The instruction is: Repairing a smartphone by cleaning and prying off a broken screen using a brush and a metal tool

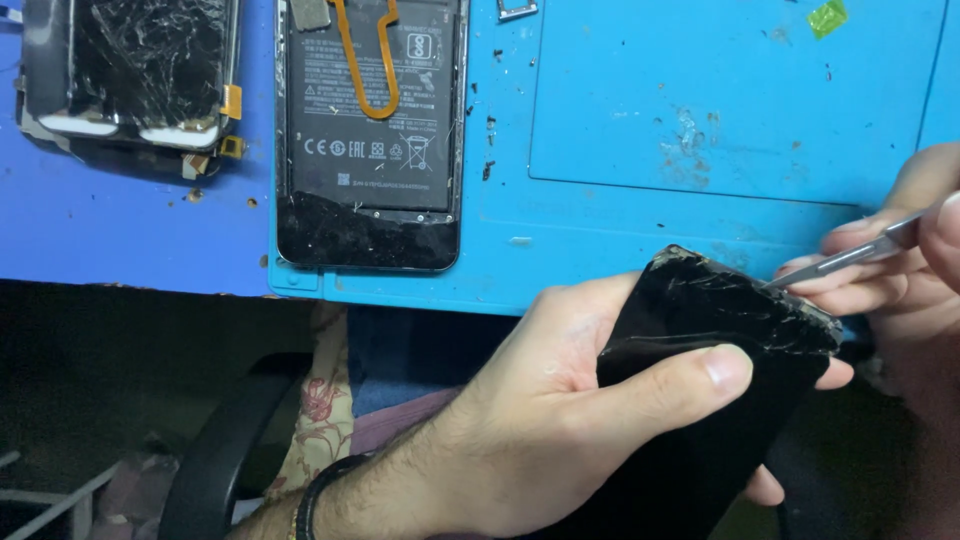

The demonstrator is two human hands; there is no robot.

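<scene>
Left hand (560, 420) grips a cracked black phone (720, 340) tilted above the bench (120, 230) edge, steadying its chipped corner for the metal tweezers (850, 255) pinched in the right hand (900, 270).

Glossy cracked panel (720, 330), probably glass; metal tweezers (850, 255)

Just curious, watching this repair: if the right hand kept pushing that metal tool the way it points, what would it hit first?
The right hand aims its metal tool down-left; the tip already sits at the cracked top edge of the black phone in the left hand.
</scene>
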